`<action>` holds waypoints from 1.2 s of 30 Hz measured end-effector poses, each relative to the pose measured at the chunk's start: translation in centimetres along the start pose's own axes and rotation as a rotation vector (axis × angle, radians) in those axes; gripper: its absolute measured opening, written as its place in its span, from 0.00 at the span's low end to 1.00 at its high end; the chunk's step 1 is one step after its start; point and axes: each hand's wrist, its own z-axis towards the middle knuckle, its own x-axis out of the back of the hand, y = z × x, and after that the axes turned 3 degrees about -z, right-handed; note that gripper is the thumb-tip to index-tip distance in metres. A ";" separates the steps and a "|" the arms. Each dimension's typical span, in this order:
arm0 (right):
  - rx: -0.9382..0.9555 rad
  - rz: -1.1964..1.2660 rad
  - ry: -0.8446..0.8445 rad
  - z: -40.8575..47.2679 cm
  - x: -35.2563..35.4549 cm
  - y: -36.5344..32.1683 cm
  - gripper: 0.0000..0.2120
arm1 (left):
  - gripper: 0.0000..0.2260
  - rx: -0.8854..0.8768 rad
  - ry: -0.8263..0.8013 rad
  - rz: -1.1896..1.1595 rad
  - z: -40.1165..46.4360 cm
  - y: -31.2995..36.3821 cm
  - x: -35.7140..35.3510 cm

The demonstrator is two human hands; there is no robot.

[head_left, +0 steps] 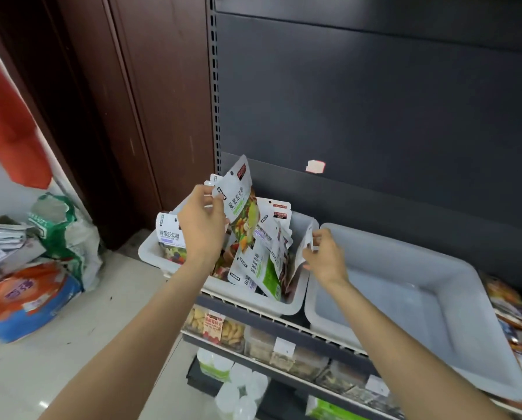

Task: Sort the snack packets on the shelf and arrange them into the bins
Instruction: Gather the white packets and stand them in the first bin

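Observation:
A white bin [296,301] on the shelf is crowded with white snack packets [258,269] printed with fruit pictures. My left hand [202,225] pinches one white packet [240,201] and holds it raised and tilted above that bin. My right hand [324,256] grips the edge of another white packet [306,244] standing at the bin's right wall. To the right stands a second white bin [465,277], with nothing visible inside. A packet with a berry picture [170,241] leans at the left end of the full bin.
A dark metal back panel [374,101] rises behind the bins. Orange-brown packets [511,310] lie at the far right. Lower shelves hold boxed snacks [220,328] and jars. On the floor at left are sacks [26,298] and a green-white bag [65,237].

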 end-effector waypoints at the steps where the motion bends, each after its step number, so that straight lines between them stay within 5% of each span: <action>1: -0.002 -0.013 -0.009 0.0 0.0 -0.2 0.14 | 0.04 0.008 -0.011 -0.003 0.0 0.1 0.0; 10: 0.028 -0.061 -0.041 -0.8 -0.1 -1.5 0.16 | 0.04 0.163 -0.271 -0.010 -1.3 -2.7 -1.3; 13: 0.096 -0.171 -0.051 -1.1 0.1 -2.3 0.17 | 0.12 0.177 -0.493 0.246 -1.1 -4.0 -2.1; 21: 0.122 -0.408 -0.161 -2.3 -1.1 -1.6 0.23 | 0.17 -0.099 -0.636 0.626 -1.9 -4.7 -1.6; 25: 0.101 -0.329 -0.176 -2.9 -0.8 -1.7 0.27 | 0.17 -0.157 -0.661 0.741 -2.4 -3.9 -1.4; 29: 0.158 -0.278 -0.087 -3.8 1.1 -1.3 0.24 | 0.21 -0.386 -0.545 0.737 -3.2 -2.3 -1.1; 36: 0.297 -0.378 0.169 -6.9 6.8 1.4 0.12 | 0.13 -0.581 -0.732 0.627 -7.5 2.0 -3.5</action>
